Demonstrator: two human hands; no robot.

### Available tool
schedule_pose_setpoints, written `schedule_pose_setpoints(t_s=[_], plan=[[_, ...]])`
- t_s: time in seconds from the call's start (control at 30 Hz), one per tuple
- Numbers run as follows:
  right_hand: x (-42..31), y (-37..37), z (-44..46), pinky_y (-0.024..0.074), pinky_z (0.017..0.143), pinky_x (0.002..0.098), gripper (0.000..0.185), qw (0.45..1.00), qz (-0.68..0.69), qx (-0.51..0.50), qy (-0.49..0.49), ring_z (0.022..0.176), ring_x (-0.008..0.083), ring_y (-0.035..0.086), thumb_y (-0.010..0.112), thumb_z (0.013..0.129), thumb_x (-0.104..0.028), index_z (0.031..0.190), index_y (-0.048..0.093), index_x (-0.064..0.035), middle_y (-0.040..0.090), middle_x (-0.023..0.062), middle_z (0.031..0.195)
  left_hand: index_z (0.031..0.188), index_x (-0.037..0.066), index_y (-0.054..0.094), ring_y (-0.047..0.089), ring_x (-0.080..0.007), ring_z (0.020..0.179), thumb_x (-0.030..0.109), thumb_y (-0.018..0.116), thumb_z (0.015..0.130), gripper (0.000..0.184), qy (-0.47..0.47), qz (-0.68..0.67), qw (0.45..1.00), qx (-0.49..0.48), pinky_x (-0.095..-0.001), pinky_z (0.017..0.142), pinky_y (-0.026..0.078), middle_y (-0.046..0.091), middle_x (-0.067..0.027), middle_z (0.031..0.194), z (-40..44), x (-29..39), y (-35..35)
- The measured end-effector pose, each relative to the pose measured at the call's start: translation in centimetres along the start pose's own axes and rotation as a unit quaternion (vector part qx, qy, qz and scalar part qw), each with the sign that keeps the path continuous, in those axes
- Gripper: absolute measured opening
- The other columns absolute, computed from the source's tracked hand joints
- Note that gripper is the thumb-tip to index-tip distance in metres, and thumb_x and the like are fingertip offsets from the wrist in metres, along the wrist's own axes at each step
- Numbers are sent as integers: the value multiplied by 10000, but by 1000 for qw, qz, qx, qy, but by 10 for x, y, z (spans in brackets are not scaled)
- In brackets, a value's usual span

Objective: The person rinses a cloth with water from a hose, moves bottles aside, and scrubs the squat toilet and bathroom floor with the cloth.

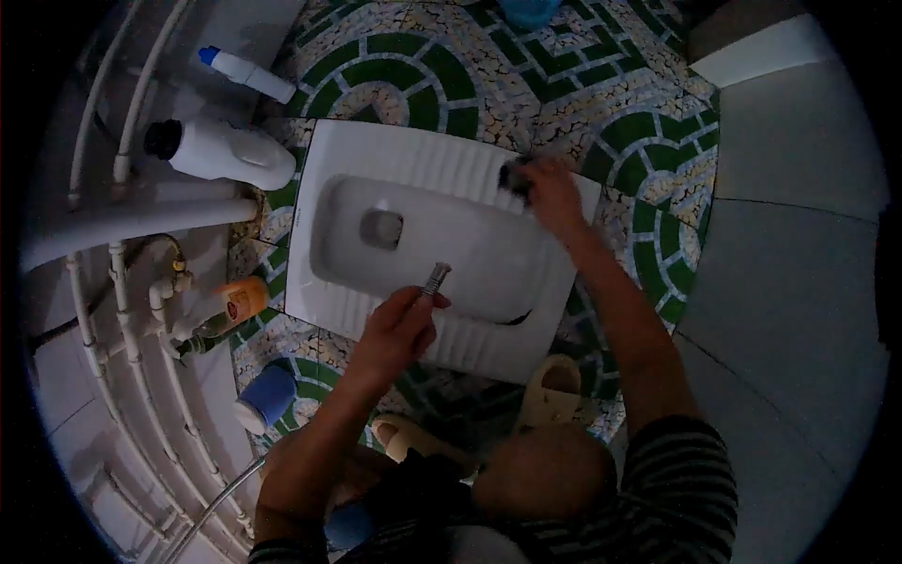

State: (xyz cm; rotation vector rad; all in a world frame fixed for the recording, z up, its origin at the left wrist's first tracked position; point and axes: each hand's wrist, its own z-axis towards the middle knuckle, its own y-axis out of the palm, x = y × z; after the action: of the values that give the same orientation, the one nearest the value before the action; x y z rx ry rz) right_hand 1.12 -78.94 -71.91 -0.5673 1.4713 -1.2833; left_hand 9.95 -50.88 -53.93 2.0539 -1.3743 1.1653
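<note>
The squat toilet [460,221] is set in the patterned floor [324,85], directly in front of the person. The left hand [402,327] is above the near edge of its basin. Its fingers are closed around a short metal nozzle [437,278], with the tip projecting over the basin. The right hand [556,195] is at the far right part of the toilet, by the ribbed foot area. Its fingers are closed around a dark scrubber [513,179]; blur hides the exact grip, and whether the scrubber touches the surface cannot be told.

Markings: a small dark mark is printed on the left rim of the toilet; it is too small to read. The bottle [242,301] beside the pipes [122,301] carries an orange label with a red emblem; its brand cannot be made out. Above it in the view are a white jug [230,155] with a black cap and a slim white bottle [252,75] with a blue cap; any lettering on these is illegible.

A blue cup [266,395] is located to the left of the left forearm. Tan slippers [552,393] are at the near edge of the toilet.
</note>
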Motion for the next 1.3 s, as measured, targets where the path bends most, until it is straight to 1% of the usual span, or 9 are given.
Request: schedule_pose_setpoints(t_s=[0.17,0.37,0.47,0.63,0.7,0.83,1.07,1.13,1.3], plan=[[-32,21,-49,463,853,400,368,877,355,-283,160,978,302,571,635,792,-204,1139,581,-94,597,138,1075,996,41,566,366,-64,506,266,430,955,266,-90,-51,994,-24,-226,470,296,396,21,557,10,0,6],[-84,14,-85,525,699,377,510,225,863,-183,413,901,259,611,649,808,-277,1230,490,-39,591,128,1087,1033,76,578,340,-70,523,330,447,944,299,-148,-104,983,-36,-243,480,281,408,13,598,9,-2,21],[-89,35,-86,532,657,376,486,182,892,-243,334,821,240,620,650,807,-267,1219,498,-58,606,115,1048,1028,78,577,339,-72,525,340,452,939,305,-143,-92,984,-44,-249,478,279,404,11,599,8,-4,24],[-100,27,-70,512,647,330,426,422,816,-187,349,814,221,596,652,805,-176,1193,512,-70,595,104,1029,1015,71,576,346,-78,530,316,448,938,287,-133,-76,985,-75,-238,489,294,406,9,619,8,-15,18],[-98,35,-74,505,689,309,410,457,775,-193,391,858,218,590,661,799,-164,1173,522,-69,588,93,1023,966,31,566,376,-75,523,270,441,945,271,96,42,994,-44,-243,480,318,422,5,606,11,-52,22],[-119,45,-72,490,658,293,324,482,758,-118,424,803,187,585,682,794,-208,1064,562,-74,605,58,908,930,6,557,400,-79,517,248,449,943,265,-159,-88,982,-44,-247,479,336,433,-6,596,4,-29,20],[-128,77,-81,471,568,290,455,537,741,-95,391,682,154,566,632,821,-420,1026,556,-21,588,46,844,896,9,561,502,-145,544,267,467,911,274,-15,84,996,-31,-301,527,406,511,-70,622,4,-57,23],[-127,75,-79,484,594,299,473,505,724,-123,455,703,180,581,634,816,-436,1022,550,-19,599,64,853,893,12,565,530,-162,558,271,467,903,277,-181,-4,983,-44,-316,542,419,534,-90,636,5,-35,23],[-133,41,-73,516,639,343,411,375,780,-137,482,739,237,605,658,797,-326,1041,528,-23,616,113,917,913,22,572,534,-167,571,264,446,918,273,-89,79,992,-48,-315,543,425,527,-106,671,5,-46,26]])
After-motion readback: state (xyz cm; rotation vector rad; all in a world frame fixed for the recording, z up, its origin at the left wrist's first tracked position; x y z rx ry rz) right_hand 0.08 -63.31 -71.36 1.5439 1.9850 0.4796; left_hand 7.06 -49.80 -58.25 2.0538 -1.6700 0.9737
